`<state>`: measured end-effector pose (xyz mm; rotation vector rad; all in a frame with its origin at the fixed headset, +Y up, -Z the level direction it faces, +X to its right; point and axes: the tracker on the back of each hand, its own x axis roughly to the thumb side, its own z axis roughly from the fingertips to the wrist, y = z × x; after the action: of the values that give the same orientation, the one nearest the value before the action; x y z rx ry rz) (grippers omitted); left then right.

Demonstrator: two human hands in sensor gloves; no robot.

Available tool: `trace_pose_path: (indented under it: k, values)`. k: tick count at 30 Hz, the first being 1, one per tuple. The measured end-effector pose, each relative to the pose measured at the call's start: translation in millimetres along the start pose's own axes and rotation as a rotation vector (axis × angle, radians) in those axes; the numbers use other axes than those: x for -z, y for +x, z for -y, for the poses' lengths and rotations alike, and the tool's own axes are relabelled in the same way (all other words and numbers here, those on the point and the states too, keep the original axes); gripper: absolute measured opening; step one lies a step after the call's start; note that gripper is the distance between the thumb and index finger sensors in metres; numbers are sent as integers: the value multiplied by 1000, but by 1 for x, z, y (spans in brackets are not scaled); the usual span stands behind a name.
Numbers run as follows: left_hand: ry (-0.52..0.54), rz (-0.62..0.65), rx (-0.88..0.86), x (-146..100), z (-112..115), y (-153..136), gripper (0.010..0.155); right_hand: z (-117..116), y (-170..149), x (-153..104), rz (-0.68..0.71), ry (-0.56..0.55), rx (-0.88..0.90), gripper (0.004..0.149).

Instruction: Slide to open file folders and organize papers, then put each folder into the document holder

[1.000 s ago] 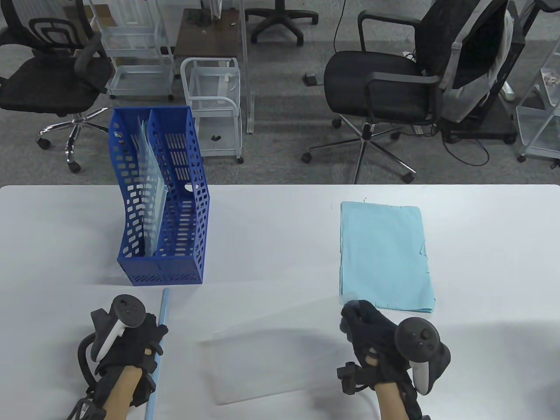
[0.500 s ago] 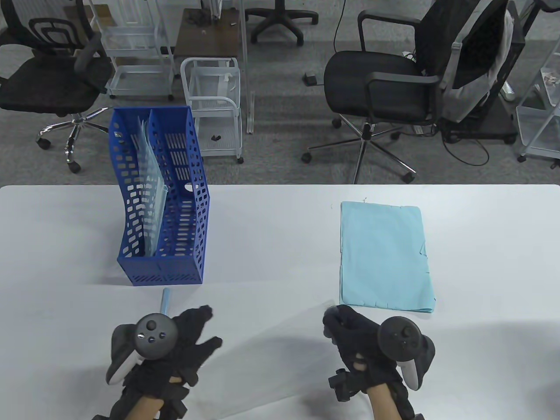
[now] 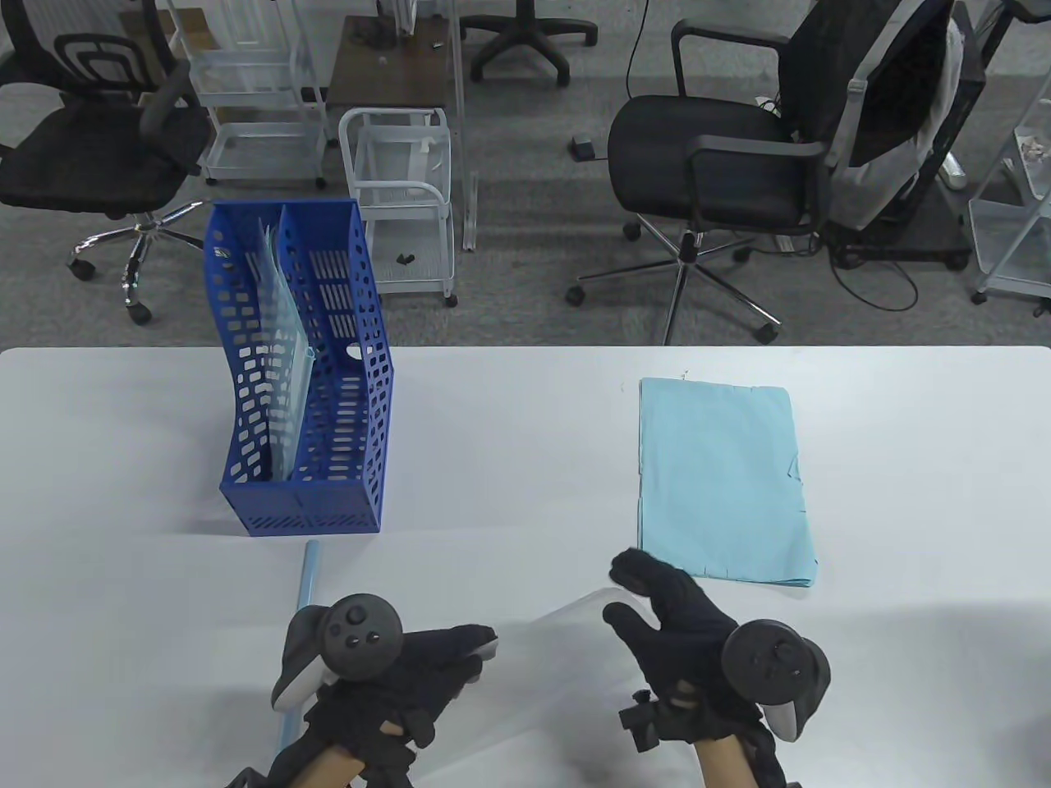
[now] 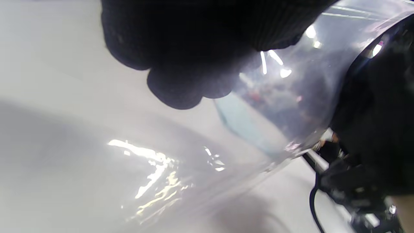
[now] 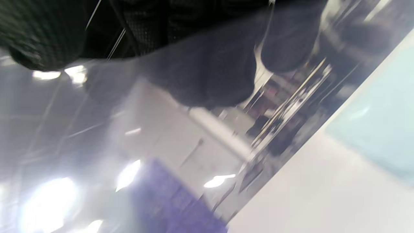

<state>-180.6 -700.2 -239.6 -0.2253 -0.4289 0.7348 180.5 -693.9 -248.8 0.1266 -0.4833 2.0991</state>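
Observation:
A clear plastic folder lies at the table's front between my hands, its far right corner curled up off the table. My left hand pinches its left edge. My right hand holds the raised corner between thumb and fingers. In the left wrist view the glossy folder bends below my fingers. The right wrist view shows my fingers through the folder. The light-blue slide bar lies on the table beside my left wrist. A stack of light-blue papers lies at the right. The blue document holder stands at the left with folders in its left compartment.
The white table's far edge runs across the middle of the view. Office chairs and white trolleys stand on the floor beyond it. The document holder's right compartment looks unfilled.
My left hand let go of the slide bar and moved right to the folder's left edge. My right hand shifted slightly and raised the folder's far right corner.

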Motion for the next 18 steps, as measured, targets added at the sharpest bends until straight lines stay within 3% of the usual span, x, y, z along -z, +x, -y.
trace_pose_path:
  k: [2, 6, 9, 12, 13, 15, 18]
  values:
    - [84, 49, -64, -10, -8, -1, 45, 10, -14, 2, -53, -39, 76, 83]
    - [159, 174, -190, -19, -20, -4, 45, 8, -34, 5, -140, 82, 429, 94]
    - [210, 235, -291, -24, -25, -6, 44, -7, -42, 7, -176, 279, 523, 99]
    - [235, 200, -343, -26, -28, -12, 45, -24, -42, 8, -158, 526, 631, 96]
    - [250, 178, -358, -26, -28, -16, 45, -30, -38, 7, -140, 589, 665, 93]
    - [295, 103, -392, -26, -25, -23, 45, -36, -30, 8, -124, 637, 661, 74]
    - [318, 11, -417, -24, -22, -33, 45, -40, -21, 7, -148, 621, 560, 45]
